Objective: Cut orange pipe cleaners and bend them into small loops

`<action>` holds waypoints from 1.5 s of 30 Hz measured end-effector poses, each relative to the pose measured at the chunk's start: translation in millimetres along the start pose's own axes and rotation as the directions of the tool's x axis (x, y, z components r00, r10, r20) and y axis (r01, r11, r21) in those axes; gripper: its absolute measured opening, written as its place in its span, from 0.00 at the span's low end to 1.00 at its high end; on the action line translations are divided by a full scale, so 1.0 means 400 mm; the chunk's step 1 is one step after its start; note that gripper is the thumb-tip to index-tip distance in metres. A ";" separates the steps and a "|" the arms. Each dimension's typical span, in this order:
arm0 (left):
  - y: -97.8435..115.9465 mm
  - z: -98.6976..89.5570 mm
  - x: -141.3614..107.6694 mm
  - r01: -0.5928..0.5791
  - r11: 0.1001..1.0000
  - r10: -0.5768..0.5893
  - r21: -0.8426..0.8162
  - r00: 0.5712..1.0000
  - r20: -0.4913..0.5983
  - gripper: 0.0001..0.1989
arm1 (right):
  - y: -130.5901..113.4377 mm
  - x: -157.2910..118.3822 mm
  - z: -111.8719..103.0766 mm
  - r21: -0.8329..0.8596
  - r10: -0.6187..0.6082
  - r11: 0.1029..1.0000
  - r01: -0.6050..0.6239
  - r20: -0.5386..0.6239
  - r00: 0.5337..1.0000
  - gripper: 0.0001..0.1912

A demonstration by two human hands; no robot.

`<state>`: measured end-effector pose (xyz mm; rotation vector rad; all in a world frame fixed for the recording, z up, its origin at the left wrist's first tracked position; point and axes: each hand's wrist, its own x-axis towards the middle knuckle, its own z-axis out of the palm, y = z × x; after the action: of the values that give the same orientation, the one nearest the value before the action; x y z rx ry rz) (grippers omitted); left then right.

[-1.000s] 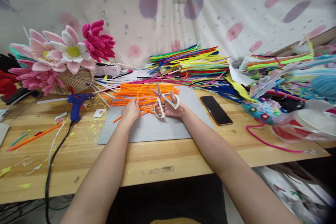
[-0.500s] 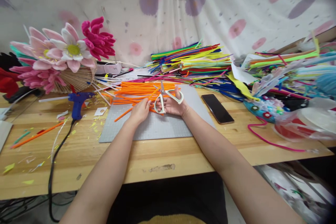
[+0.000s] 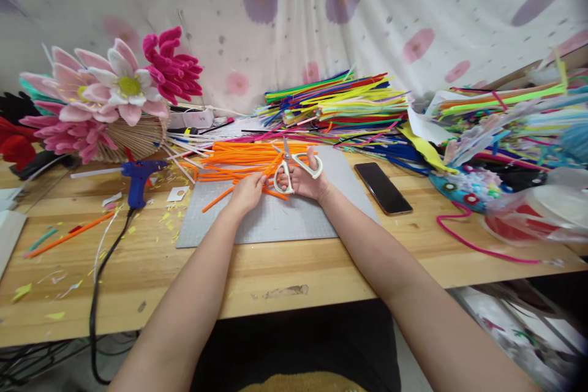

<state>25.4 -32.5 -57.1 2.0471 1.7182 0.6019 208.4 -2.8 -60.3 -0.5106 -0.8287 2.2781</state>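
Observation:
My right hand has its fingers through the white handles of a pair of scissors, whose blades point away from me and stand apart. Just left of it, my left hand is closed on an orange pipe cleaner that slants up toward the blades. Behind both hands lies a bundle of orange pipe cleaners across the grey cutting mat. One loose orange piece sticks out left of my left hand. Whether the blades touch the held pipe cleaner, I cannot tell.
A phone lies right of the mat. Left stand a blue glue gun with a black cord and fuzzy flowers. Colourful pipe cleaners are heaped at the back. A plastic-wrapped roll sits at the right.
The scissors have turned slightly in my right hand, with the handles a little closer together. My left hand keeps its grip on the orange pipe cleaner. The whole view has shifted slightly.

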 end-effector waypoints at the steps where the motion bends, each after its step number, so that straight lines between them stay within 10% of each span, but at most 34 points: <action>1: -0.002 0.000 0.001 0.005 1.000 -0.005 0.004 1.000 0.002 0.16 | 0.000 0.000 0.001 -0.004 0.006 1.000 -0.006 0.003 1.000 0.38; 20: -0.058 -0.029 0.012 0.072 0.997 -0.073 -0.010 0.982 -0.176 0.16 | -0.007 -0.015 0.000 -0.141 0.084 0.987 -0.080 0.022 0.996 0.42; 24: -0.067 -0.049 0.009 0.027 1.000 -0.024 0.010 0.973 -0.229 0.17 | -0.042 -0.030 -0.013 -0.281 -0.111 0.956 0.090 -0.059 0.992 0.40; 26: -0.064 -0.057 0.004 -0.049 0.998 0.056 0.040 0.977 -0.206 0.17 | -0.067 -0.039 -0.035 -0.434 -0.340 0.868 0.241 -0.166 0.926 0.36; 28: -0.056 -0.062 -0.004 -0.148 0.986 0.157 0.075 0.978 -0.138 0.17 | -0.091 -0.050 -0.068 -0.655 -0.566 0.708 0.263 -0.305 0.765 0.30; 32: -0.042 -0.057 -0.011 -0.261 0.961 0.266 0.094 0.963 -0.043 0.20 | -0.121 -0.081 -0.137 -0.886 -0.803 0.388 -0.256 -0.460 0.378 0.24; 35: -0.049 -0.045 -0.005 -0.218 0.971 0.229 0.101 0.966 -0.118 0.20 | -0.123 -0.095 -0.156 -0.793 -0.807 0.207 -0.573 -0.469 0.358 0.20; 39: -0.076 -0.029 0.005 -0.126 0.981 0.162 0.149 0.952 -0.259 0.12 | -0.110 -0.087 -0.145 -0.708 -0.806 0.045 -0.705 -0.442 0.393 0.20; 45: -0.096 -0.021 0.009 -0.059 0.966 0.131 0.252 0.951 -0.279 0.06 | -0.103 -0.075 -0.140 -0.669 -0.839 0.064 -0.740 -0.438 0.323 0.24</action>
<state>-10.0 -22.2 -71.2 2.3161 1.9502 0.7968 278.5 24.5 -68.9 -2.1708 -1.5161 0.1059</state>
